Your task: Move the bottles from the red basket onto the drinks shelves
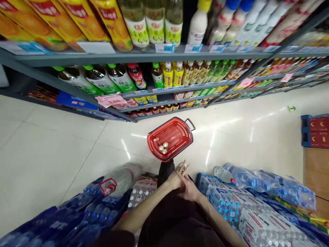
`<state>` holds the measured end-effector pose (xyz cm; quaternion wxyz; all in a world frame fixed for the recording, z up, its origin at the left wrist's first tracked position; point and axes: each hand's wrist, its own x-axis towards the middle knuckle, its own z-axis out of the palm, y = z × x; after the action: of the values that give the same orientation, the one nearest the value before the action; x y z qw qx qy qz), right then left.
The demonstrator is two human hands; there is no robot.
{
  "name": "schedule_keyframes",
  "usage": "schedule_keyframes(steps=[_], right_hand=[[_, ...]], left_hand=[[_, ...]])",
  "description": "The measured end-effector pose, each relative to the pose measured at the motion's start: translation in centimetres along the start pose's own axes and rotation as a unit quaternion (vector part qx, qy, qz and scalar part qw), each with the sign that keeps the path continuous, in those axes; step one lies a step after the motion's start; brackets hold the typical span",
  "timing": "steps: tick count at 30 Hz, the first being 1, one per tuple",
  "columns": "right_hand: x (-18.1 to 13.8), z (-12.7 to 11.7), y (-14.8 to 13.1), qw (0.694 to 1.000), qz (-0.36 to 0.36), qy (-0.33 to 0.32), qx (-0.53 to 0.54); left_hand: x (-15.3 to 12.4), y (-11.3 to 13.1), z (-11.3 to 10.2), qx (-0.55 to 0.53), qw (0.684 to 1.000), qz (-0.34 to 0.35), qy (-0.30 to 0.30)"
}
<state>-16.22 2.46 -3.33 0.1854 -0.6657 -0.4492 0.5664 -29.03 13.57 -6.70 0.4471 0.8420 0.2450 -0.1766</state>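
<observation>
In front of my body my left hand (175,179) and my right hand (191,189) meet, their fingers stretched out and crossing over one another. I see nothing held in either, though part of the fingers overlap. Just beyond them a red shopping basket (151,149) stands on the floor by my foot. Its black handle (190,124) sticks out at the far right end. Inside lie several small containers (165,148) with pale round tops, close together, and a small pinkish item (156,139) near the left wall.
Ahead run shelves (144,59) of bottled drinks, with green tea bottles (120,78) and orange juice bottles (113,24). Shrink-wrapped water packs (226,202) are stacked at my right, more blue packs (69,219) at my left. Red boxes (318,128) stand far right. Pale tiled floor (77,144) lies between.
</observation>
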Motion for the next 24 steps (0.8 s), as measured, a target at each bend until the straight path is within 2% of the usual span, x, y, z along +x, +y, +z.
schedule_keyframes(steps=[1,2,3,4,6,9,12,15,20,24], right_hand=[[0.3,0.5,0.7,0.998,0.003,-0.063,0.015],[0.7,1.1,1.6,0.994,0.021,-0.100,0.033],[1.0,1.7,2.6,0.992,0.049,-0.109,0.051],[1.3,2.3,3.8,0.989,0.087,-0.093,0.073],[1.7,3.5,6.3,0.973,0.181,-0.002,0.141],[1.6,5.2,10.1,0.897,0.325,0.139,0.265],[0.5,6.7,12.5,0.826,0.414,0.183,0.337],[-0.4,7.7,13.0,0.782,0.464,0.199,0.367],[0.4,9.3,12.0,0.785,0.492,0.190,0.325],[1.1,11.8,11.9,0.776,0.507,0.222,0.302]], left_hand=[[0.1,-1.4,0.3,-0.015,0.999,0.013,-0.038],[0.3,-3.0,0.6,-0.029,0.997,0.011,-0.069],[0.7,-4.9,0.8,-0.039,0.995,-0.008,-0.090],[1.1,-7.0,1.0,-0.045,0.993,-0.037,-0.105],[2.5,-11.9,1.0,-0.047,0.986,-0.113,-0.113],[5.8,-19.6,0.7,-0.040,0.969,-0.225,-0.098],[10.4,-26.7,0.3,-0.022,0.950,-0.303,-0.071],[15.3,-33.2,0.6,0.000,0.936,-0.349,-0.055],[21.7,-42.0,2.8,0.037,0.919,-0.384,-0.078],[24.4,-46.2,5.5,0.077,0.912,-0.385,-0.122]])
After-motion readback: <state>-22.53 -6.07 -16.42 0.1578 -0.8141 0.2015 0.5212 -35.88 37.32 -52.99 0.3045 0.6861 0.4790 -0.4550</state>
